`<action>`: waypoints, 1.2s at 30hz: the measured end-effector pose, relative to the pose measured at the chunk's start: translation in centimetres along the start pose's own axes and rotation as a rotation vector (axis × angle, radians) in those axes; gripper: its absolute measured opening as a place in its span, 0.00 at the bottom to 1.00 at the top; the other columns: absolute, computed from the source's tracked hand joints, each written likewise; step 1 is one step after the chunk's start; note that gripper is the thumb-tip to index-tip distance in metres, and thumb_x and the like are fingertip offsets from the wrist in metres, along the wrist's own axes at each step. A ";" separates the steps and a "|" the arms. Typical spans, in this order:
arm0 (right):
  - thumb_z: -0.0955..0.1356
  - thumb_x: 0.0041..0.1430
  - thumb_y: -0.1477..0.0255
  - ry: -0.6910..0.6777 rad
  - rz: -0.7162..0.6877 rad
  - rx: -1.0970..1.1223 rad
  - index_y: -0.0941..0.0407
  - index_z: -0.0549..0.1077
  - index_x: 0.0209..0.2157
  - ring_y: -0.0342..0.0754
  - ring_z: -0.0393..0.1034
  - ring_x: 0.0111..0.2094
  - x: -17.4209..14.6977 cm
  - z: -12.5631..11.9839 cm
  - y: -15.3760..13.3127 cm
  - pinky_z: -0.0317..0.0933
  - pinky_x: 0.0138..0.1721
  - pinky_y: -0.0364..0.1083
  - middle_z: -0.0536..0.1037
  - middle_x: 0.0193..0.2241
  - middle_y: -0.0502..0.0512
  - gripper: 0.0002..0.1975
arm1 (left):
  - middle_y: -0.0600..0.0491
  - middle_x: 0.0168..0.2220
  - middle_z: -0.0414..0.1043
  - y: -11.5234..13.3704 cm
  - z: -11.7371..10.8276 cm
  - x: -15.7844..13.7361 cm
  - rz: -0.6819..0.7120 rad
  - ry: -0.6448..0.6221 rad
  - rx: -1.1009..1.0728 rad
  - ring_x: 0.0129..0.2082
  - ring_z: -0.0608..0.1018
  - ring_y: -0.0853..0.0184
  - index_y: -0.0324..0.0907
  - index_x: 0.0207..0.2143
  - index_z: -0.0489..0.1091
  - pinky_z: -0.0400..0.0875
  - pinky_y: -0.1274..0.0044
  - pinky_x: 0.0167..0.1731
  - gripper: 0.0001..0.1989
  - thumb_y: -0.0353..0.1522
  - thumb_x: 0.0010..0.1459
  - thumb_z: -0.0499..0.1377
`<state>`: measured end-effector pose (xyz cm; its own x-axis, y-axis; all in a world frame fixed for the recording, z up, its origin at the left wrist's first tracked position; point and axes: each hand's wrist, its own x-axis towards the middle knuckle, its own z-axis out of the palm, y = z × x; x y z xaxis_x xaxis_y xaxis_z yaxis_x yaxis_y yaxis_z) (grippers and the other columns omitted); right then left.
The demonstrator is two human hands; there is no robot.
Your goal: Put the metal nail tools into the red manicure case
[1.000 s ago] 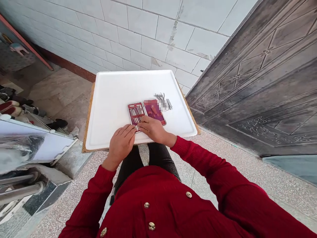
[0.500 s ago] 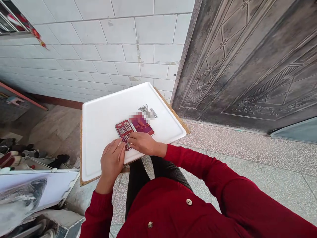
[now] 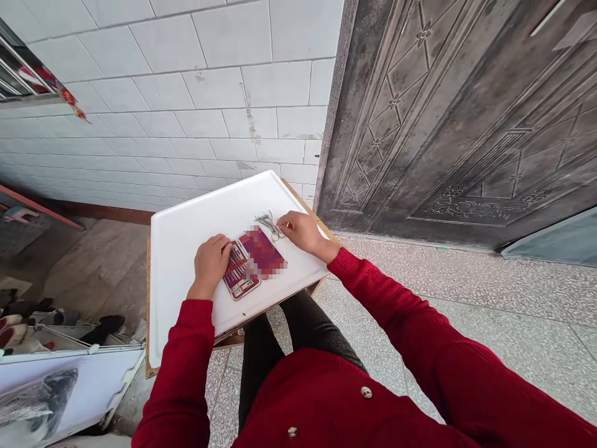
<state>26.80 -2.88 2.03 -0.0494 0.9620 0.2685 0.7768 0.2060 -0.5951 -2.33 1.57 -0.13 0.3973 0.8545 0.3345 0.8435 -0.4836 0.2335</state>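
An open manicure set case (image 3: 235,296) lies on a white board (image 3: 186,218), with slim metal tools held in rows in its left half. The purple-red right half (image 3: 267,254) is partly blurred out. My left hand (image 3: 212,261) is closed at the upper left edge of the case, its fingertips bent over the rim. Beyond the right half lies a small pile of metal tools (image 3: 265,220). At that pile my right hand (image 3: 301,230) pinches a pair of small scissors (image 3: 276,236) near the finger loops; its fingertips are partly hidden.
A white tiled wall (image 3: 205,130) rises behind the board, and a dark carved metal door (image 3: 420,143) stands to the right. At lower left is a rack with shoes (image 3: 13,333). The board's front edge is close to my legs.
My right hand has left the case and moved up and right to the loose tools. My left hand has shifted up to the case's left edge, uncovering its lower end.
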 end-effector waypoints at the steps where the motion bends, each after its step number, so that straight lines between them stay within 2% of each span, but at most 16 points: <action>1: 0.68 0.67 0.76 -0.031 0.029 -0.003 0.56 0.83 0.41 0.48 0.76 0.39 -0.3 -0.2 0.1 0.62 0.41 0.45 0.84 0.39 0.55 0.09 | 0.47 0.53 0.81 -0.1 0.4 0.1 0.006 0.005 -0.006 0.51 0.81 0.55 0.45 0.44 0.78 0.75 0.64 0.52 0.15 0.35 0.71 0.51; 4: 0.69 0.68 0.74 -0.187 0.066 -0.078 0.55 0.83 0.40 0.49 0.76 0.38 -1.9 0.3 -0.3 0.60 0.39 0.45 0.84 0.37 0.54 0.08 | 0.47 0.54 0.80 -0.4 1.2 0.0 0.025 0.020 -0.028 0.52 0.80 0.55 0.44 0.47 0.77 0.75 0.63 0.53 0.17 0.35 0.72 0.49; 6: 0.69 0.69 0.71 -0.243 0.075 -0.163 0.56 0.83 0.40 0.50 0.77 0.40 -3.0 1.0 -0.9 0.59 0.39 0.46 0.84 0.40 0.56 0.08 | 0.46 0.54 0.80 -0.6 1.4 -0.1 0.019 0.030 -0.038 0.54 0.80 0.55 0.44 0.47 0.77 0.75 0.62 0.55 0.18 0.35 0.72 0.48; 14: 0.63 0.76 0.70 -0.315 0.058 -0.275 0.60 0.80 0.46 0.51 0.77 0.44 -3.8 2.5 -2.5 0.59 0.42 0.46 0.82 0.45 0.62 0.13 | 0.48 0.56 0.80 -1.4 1.5 -0.2 -0.044 0.027 -0.062 0.57 0.80 0.56 0.44 0.46 0.79 0.76 0.62 0.57 0.19 0.33 0.70 0.47; 19: 0.63 0.76 0.70 -0.305 0.039 -0.290 0.61 0.79 0.48 0.51 0.76 0.44 -4.2 2.9 -2.6 0.58 0.42 0.46 0.82 0.46 0.62 0.14 | 0.48 0.57 0.80 -1.8 1.7 -0.6 -0.034 0.036 -0.049 0.58 0.79 0.57 0.44 0.47 0.79 0.75 0.63 0.59 0.20 0.34 0.71 0.47; 23: 0.67 0.74 0.69 -0.365 0.047 -0.213 0.56 0.81 0.40 0.49 0.76 0.41 -2.2 1.0 -1.6 0.56 0.38 0.46 0.84 0.41 0.56 0.11 | 0.48 0.56 0.80 -1.4 1.6 -0.6 -0.036 0.041 -0.046 0.57 0.80 0.56 0.43 0.45 0.79 0.75 0.63 0.59 0.18 0.34 0.71 0.49; 27: 0.69 0.70 0.72 -0.167 0.082 -0.229 0.56 0.82 0.42 0.50 0.74 0.42 2.1 -0.7 -0.5 0.56 0.38 0.46 0.83 0.44 0.57 0.08 | 0.48 0.55 0.81 -1.0 1.6 -0.6 -0.060 0.058 -0.048 0.55 0.81 0.56 0.45 0.44 0.79 0.76 0.63 0.56 0.16 0.34 0.70 0.50; 31: 0.73 0.64 0.69 -0.201 0.128 -0.280 0.56 0.82 0.38 0.49 0.73 0.38 5.1 0.3 -0.3 0.54 0.34 0.46 0.82 0.44 0.59 0.05 | 0.48 0.55 0.80 -1.3 1.8 -0.6 -0.044 0.054 -0.106 0.55 0.80 0.56 0.44 0.43 0.79 0.76 0.62 0.57 0.17 0.35 0.70 0.49; 36: 0.72 0.64 0.71 -0.194 0.154 -0.245 0.55 0.80 0.32 0.48 0.72 0.37 5.6 1.9 -0.2 0.53 0.31 0.46 0.82 0.40 0.56 0.06 | 0.49 0.54 0.81 -1.9 1.8 -0.2 -0.015 0.010 -0.153 0.57 0.79 0.57 0.44 0.43 0.80 0.76 0.63 0.57 0.19 0.34 0.70 0.48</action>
<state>25.16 2.76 2.20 -0.0203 0.9994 0.0267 0.9109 0.0295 -0.4115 -3.38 2.68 -2.31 0.3806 0.8606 0.3383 0.7845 -0.4942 0.3746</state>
